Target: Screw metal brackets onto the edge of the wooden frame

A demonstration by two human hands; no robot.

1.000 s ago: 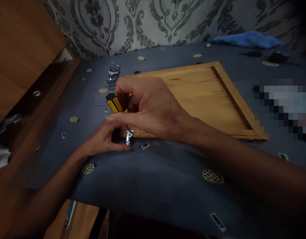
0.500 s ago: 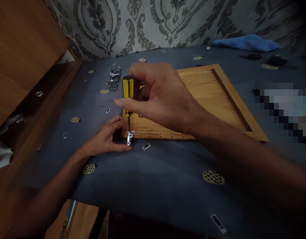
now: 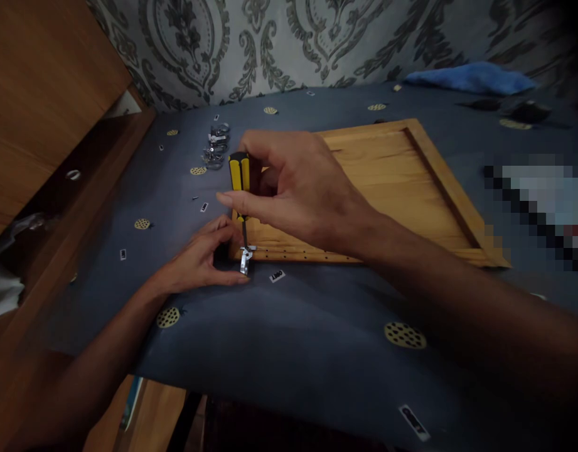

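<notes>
At the near left corner of the wooden board, here is the action: a yellow-and-black screwdriver stands nearly upright, its shaft running down to a small metal clip. The right hand has the handle, thumb laid across the front, the other fingers curled in behind. Down below, the left hand makes a wide curve, thumb and fingers well apart; the thumb tip is right at the clip's near end, the fingertips up by the board's left edge. How hard that thumb presses, I can't tell.

And the clip? It sits over the board's near rim, its near end poking out past the edge, with a row of little holes leading off to the right. This looks like the fastening step, the clip being screwed to the wood, though no screw head shows under the tip. What the move calls for, I'd say: the blade square in its slot, a straight downward push with the twist, and a thumb that stops the clip swivelling.

Beyond the hands, a cluster of metal pieces lies on the dark tablecloth, with a tiny pin-like thing nearer the board.
</notes>
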